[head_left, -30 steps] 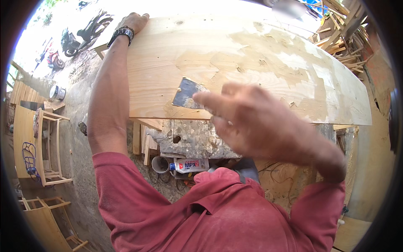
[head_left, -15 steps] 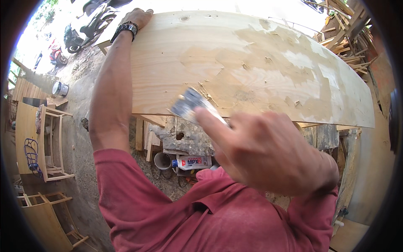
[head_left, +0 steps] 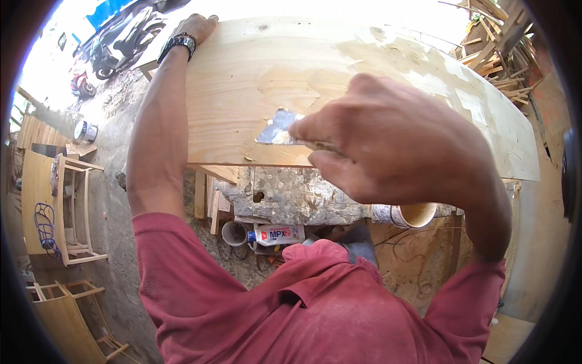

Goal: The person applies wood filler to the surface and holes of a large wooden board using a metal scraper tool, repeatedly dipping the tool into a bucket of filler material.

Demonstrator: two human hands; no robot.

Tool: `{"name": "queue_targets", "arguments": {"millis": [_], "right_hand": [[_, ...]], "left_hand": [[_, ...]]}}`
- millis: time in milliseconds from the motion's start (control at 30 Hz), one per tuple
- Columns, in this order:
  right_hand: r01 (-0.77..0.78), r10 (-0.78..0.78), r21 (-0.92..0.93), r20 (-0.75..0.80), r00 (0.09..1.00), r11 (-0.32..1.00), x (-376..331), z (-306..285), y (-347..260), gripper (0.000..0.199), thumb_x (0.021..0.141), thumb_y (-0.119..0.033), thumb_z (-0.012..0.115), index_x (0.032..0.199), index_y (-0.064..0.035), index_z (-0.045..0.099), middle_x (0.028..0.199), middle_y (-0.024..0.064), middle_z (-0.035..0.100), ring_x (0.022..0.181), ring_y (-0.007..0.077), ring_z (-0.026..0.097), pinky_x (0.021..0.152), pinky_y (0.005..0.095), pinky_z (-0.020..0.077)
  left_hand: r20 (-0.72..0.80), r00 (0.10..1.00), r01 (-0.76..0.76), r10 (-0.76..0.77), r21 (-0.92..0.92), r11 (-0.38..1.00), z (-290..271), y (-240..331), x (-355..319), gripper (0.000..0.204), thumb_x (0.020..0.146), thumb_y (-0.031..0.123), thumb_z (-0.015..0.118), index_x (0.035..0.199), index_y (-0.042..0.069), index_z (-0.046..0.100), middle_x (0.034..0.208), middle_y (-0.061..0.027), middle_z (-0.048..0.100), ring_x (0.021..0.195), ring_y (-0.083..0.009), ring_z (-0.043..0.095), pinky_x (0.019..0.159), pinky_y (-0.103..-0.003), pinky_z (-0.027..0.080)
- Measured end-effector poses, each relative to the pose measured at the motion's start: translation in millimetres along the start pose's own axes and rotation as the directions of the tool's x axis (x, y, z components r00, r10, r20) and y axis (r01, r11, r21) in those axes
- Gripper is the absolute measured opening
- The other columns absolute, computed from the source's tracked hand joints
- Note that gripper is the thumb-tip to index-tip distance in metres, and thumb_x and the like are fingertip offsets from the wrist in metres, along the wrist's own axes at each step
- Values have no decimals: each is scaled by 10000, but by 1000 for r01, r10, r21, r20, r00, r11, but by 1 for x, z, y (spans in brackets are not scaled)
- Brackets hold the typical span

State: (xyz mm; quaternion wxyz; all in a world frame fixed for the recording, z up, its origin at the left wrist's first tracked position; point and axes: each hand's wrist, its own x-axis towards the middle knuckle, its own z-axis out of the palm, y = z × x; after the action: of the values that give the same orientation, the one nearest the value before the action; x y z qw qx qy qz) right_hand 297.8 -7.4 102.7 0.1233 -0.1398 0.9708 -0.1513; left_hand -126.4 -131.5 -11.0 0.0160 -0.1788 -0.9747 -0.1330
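Observation:
My right hand (head_left: 376,139) grips a putty knife (head_left: 279,127), its fingers closed round the handle, which is mostly hidden. The wide grey blade, smeared with pale filler, lies on or just over the near left part of a wooden board (head_left: 224,91). Beige filler patches (head_left: 357,54) cover much of the board's middle and right side. My left hand (head_left: 195,27), with a dark watch (head_left: 182,42) at the wrist, holds the board's far left corner, fingers bent over the edge.
Under the board is a filler-stained workbench (head_left: 285,191), with an open tub (head_left: 415,214) at its near edge. A white bottle (head_left: 279,235) and a cup (head_left: 234,233) stand below. Wooden frames (head_left: 82,206) are at left, scrap wood (head_left: 503,54) far right, motorcycles (head_left: 118,48) far left.
My right hand has moved up and away from me with the putty knife, bringing the blade further onto the board and uncovering the tub. My left hand stays at the corner.

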Motion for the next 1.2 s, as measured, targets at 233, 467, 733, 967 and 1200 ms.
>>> {"name": "queue_targets", "arguments": {"millis": [233,467,733,967,1200], "right_hand": [[-9,16,-83,85,996,996,-30,0,10,309,802,-101,594,1055,-31,758,499,146,573,429,273,584,497,430,508],[14,-6,-229,38,999,973,32,-26,-1,291,847,-174,613,1061,-46,762,938,189,742,1006,310,699,916,442,543],[-125,152,-116,270,951,985,-30,-40,33,384,802,-87,499,1066,35,749,956,228,750,824,325,735,834,437,600],[-282,271,-61,-140,952,958,-30,-56,76,383,913,-256,598,1195,-31,726,551,106,619,454,183,571,624,394,503],[-304,276,-95,-231,933,948,95,-54,123,438,920,-202,536,1286,-1,671,1163,217,723,980,334,714,982,427,534]], "left_hand": [[-232,968,-106,95,-35,994,27,-13,24,602,908,499,515,1039,-39,750,1111,-300,711,1068,-397,694,995,-440,497],[-14,999,-48,48,30,998,14,-11,33,599,952,520,490,1307,82,692,1344,-192,664,1250,-309,638,1080,-441,474],[-22,998,53,-53,16,998,3,-1,4,591,965,537,490,1358,129,659,1408,-162,626,1316,-318,586,1112,-457,451],[28,993,113,-113,22,993,-14,21,-22,596,957,521,473,1371,130,646,1427,-139,617,1321,-312,582,1115,-458,448],[51,994,99,-97,-36,994,-22,24,-31,587,955,503,491,1358,106,646,1408,-159,625,1315,-310,587,1110,-444,452]]}}
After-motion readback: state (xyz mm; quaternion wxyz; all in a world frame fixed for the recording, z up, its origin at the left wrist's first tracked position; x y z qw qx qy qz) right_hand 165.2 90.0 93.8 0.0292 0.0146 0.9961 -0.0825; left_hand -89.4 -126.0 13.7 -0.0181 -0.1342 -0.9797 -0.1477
